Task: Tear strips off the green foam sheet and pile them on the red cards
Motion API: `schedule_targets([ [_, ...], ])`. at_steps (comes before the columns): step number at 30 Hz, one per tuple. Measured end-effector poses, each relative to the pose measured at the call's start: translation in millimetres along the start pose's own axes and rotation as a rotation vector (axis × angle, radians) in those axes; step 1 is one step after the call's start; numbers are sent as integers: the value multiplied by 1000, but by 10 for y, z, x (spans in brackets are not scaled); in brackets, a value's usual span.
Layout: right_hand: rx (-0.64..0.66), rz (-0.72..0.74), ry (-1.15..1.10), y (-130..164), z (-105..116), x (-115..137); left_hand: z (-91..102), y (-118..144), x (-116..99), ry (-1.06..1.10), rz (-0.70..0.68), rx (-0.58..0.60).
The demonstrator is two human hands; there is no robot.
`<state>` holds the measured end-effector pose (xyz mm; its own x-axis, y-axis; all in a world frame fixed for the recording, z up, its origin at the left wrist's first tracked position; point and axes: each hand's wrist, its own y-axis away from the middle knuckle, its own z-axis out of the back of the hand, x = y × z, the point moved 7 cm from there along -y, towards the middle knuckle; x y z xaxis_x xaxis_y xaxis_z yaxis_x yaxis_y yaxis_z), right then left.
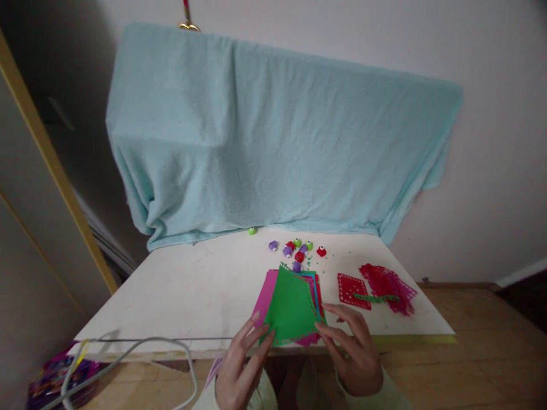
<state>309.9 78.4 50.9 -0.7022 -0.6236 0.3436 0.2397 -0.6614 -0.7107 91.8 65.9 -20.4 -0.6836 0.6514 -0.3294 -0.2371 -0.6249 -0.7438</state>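
White and scuffed, the low table (205,296) is sitting against a pale wall, and both hands are working at its near edge. The left hand (241,364) is reaching up from below with its fingers spread, its fingertips pressing on the lower left corner of the green paper sheet (293,307). The right hand (354,353) is lying just right of that sheet, fingers half-open, with the fingertips pinching its lower right border. The green sheet is resting tilted between the two hands, on top of a fanned stack of coloured sheets (265,293) showing pink, blue and red edges. Beyond the stack, toward the back of the table, small punches (299,250) in purple, red and green are lying scattered, one green one apart near the cloth. To the right of the right hand, a red punched sheet (352,290) is lying flat, with a heap of red cut paper (388,285) just beside it. A light blue towel (277,136) is hanging draped behind the table. At lower left, a grey cable (141,347) is looping past the table's front edge.
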Motion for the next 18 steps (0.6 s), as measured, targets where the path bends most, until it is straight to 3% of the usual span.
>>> schedule_targets([
  [3, 15, -7, -7, 51, -94, -79, -134, -9, 21, -35, -34, 100],
  [8, 118, -68, -116, 268, -447, -390, -407, -78, 72, 7, -56, 334],
  [12, 201, -117, -179, 414, -637, -538, -498, -49, 136, 75, 43, 387],
  [18, 250, -164, -208, 400, -674, -567, -499, -99, 130, 92, 116, 417],
])
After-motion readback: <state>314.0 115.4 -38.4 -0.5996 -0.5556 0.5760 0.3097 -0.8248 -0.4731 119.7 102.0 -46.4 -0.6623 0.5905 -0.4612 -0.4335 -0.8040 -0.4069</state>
